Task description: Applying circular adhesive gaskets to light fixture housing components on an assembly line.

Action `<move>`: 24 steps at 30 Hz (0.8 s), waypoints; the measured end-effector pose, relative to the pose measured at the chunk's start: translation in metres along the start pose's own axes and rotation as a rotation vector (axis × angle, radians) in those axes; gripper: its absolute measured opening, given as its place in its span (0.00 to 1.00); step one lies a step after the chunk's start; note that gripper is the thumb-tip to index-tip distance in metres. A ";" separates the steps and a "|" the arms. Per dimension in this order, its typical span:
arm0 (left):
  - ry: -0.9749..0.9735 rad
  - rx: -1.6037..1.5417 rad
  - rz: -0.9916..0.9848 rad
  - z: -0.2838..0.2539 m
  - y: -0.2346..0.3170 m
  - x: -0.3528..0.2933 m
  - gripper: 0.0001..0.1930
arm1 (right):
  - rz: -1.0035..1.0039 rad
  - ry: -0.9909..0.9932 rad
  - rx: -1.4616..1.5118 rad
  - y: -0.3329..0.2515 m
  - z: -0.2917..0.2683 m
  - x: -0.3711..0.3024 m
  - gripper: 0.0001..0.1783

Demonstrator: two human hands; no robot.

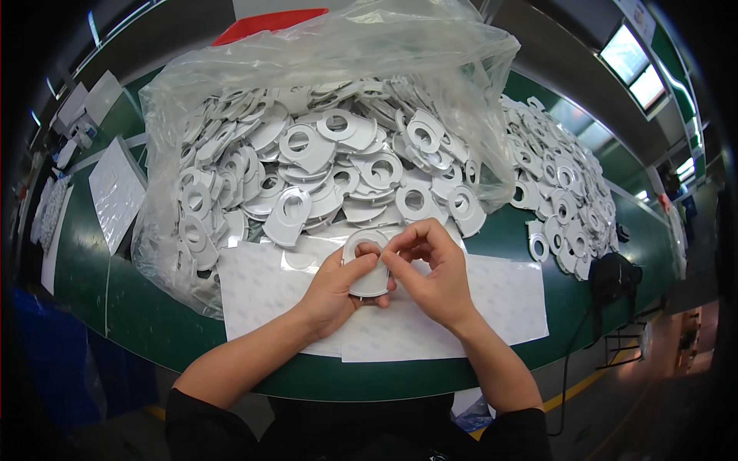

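A white plastic part (pixel 369 286) with a round hole near its far end is gripped in my left hand (pixel 332 293), the thumb lying across its face and fingers beneath. My right hand (pixel 430 273) is at the part's right edge, with thumb and forefinger pinched together near the hole. Whether something small sits in that pinch is hidden. Under both hands lie white sheets of paper (pixel 492 303) with a faint pattern. Just beyond them, a heap of similar white plastic parts (pixel 307 150) spills from a large clear plastic bag (pixel 165 138).
Another pile of white parts (pixel 565 192) covers the right side of the green table (pixel 307 378). A flat white package (pixel 118 192) lies at the left. Behind the bag shows a red bin (pixel 269 23). A black object (pixel 615 278) with a cable hangs at the right edge.
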State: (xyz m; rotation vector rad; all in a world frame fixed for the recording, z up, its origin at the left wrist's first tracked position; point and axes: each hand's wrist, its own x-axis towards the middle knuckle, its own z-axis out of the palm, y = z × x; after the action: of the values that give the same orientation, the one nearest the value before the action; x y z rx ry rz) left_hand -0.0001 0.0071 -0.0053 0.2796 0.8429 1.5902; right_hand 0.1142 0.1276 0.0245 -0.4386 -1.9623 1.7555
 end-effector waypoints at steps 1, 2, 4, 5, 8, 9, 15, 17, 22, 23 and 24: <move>0.007 0.005 -0.002 0.001 0.001 -0.001 0.10 | -0.063 0.024 -0.071 0.003 0.000 -0.001 0.08; 0.014 0.011 -0.004 0.002 0.002 -0.001 0.09 | -0.127 0.048 -0.141 0.005 0.000 -0.001 0.10; 0.021 0.003 0.001 0.005 0.003 -0.002 0.09 | -0.190 0.084 -0.211 0.006 0.001 -0.002 0.10; 0.029 -0.005 0.008 0.005 0.003 -0.002 0.08 | -0.255 0.118 -0.280 0.005 0.002 -0.002 0.11; 0.027 0.018 0.006 0.004 0.003 -0.003 0.08 | -0.526 0.135 -0.589 0.002 0.001 0.000 0.12; 0.027 0.018 0.005 0.004 0.002 -0.003 0.08 | -0.525 0.135 -0.589 0.001 0.001 0.000 0.12; 0.047 0.082 0.049 0.009 0.002 -0.004 0.08 | -0.727 0.250 -0.826 -0.001 0.001 0.002 0.15; 0.052 0.132 0.024 0.012 0.003 -0.005 0.08 | -0.704 0.338 -0.864 -0.005 -0.005 0.005 0.15; 0.023 0.216 0.059 0.010 -0.001 -0.005 0.08 | -0.156 0.182 -0.366 -0.002 -0.003 0.001 0.09; 0.011 0.241 0.068 0.010 -0.002 -0.005 0.08 | 0.008 0.117 -0.202 -0.004 -0.004 0.002 0.09; 0.011 0.241 0.067 0.009 -0.002 -0.004 0.08 | 0.171 0.051 -0.036 -0.005 -0.004 0.002 0.10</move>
State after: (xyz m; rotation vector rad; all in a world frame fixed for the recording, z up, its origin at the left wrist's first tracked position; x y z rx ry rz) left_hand 0.0080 0.0065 0.0012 0.4763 1.0449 1.5534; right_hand 0.1147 0.1315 0.0297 -0.6746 -1.9741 1.7945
